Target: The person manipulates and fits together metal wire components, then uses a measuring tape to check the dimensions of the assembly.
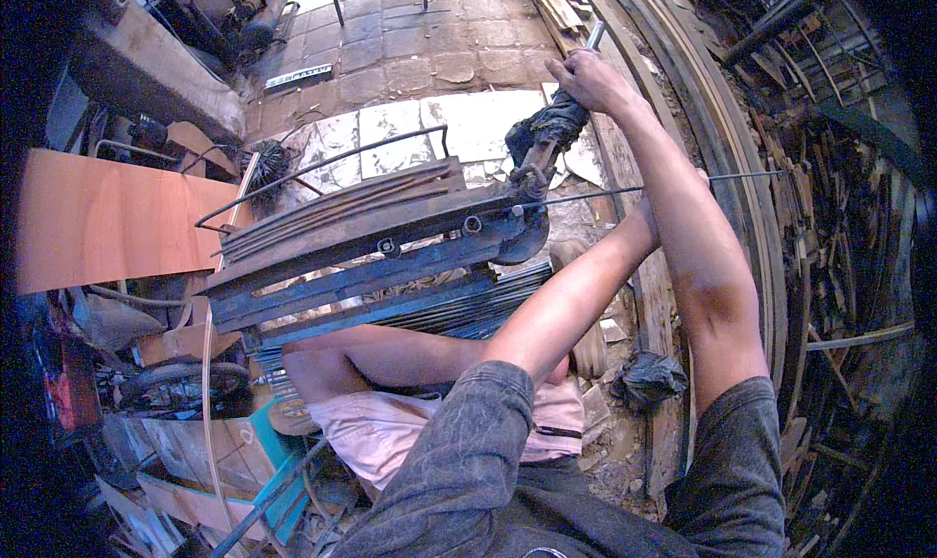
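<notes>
My right hand (593, 82) is closed round the upper end of a slanting lever (594, 37); dark wrapping (542, 126) covers its middle. The lever's lower end meets the right end of a dark metal bench (371, 275). A thin metal rod (576, 198) runs from that joint out to the right. My left arm crosses under my right forearm, and my left hand (702, 176) is mostly hidden behind it. A fingertip shows beside the rod, which appears held in that hand. Two ring-shaped fittings (472, 225) sit on the bench's side.
A bundle of thin rods (488, 309) lies under the bench beside my bent leg. Long boards (727, 119) run along the right. A crumpled black plastic bag (649, 377) rests on the floor. An orange-brown panel (117, 221) stands at the left, near a wheel (185, 387).
</notes>
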Tool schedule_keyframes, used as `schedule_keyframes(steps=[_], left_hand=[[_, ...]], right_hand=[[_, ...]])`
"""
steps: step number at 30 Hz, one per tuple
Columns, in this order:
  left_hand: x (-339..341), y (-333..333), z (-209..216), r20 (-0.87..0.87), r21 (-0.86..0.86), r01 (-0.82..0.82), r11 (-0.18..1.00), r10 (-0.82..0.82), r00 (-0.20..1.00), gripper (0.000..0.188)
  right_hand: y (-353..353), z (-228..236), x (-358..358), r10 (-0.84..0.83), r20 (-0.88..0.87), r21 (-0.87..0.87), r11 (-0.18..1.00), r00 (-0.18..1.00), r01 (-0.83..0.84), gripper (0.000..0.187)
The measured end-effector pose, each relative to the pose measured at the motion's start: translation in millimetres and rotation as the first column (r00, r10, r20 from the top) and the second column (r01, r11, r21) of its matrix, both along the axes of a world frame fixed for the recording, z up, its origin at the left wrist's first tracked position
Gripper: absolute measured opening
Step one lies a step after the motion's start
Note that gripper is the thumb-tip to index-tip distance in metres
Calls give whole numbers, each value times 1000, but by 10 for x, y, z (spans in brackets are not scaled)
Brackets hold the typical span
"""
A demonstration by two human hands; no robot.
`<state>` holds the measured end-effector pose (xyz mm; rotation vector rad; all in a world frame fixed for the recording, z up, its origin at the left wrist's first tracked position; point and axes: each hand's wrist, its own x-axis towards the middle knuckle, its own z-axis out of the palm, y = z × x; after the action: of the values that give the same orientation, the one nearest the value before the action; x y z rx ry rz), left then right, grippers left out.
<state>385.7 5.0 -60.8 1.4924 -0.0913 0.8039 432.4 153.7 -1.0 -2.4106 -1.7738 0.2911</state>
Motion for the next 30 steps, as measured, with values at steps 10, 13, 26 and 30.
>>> schedule_keyframes(steps=[10,13,26,30], left_hand=[[-2,-126,-27,134,-581,256,773,-219,966,13],[-125,-131,81,103,-616,235,752,-219,970,19],[-257,-142,268,67,-611,135,780,-119,991,24],[-234,-125,228,45,-463,80,883,-67,997,24]], right_hand=[[-71,44,72,39,117,-70,997,992,-31,59],[-141,66,92,6,148,-172,985,989,20,59],[-171,108,166,-23,246,-242,967,969,84,73],[-91,165,106,-117,226,-250,953,967,174,80]])
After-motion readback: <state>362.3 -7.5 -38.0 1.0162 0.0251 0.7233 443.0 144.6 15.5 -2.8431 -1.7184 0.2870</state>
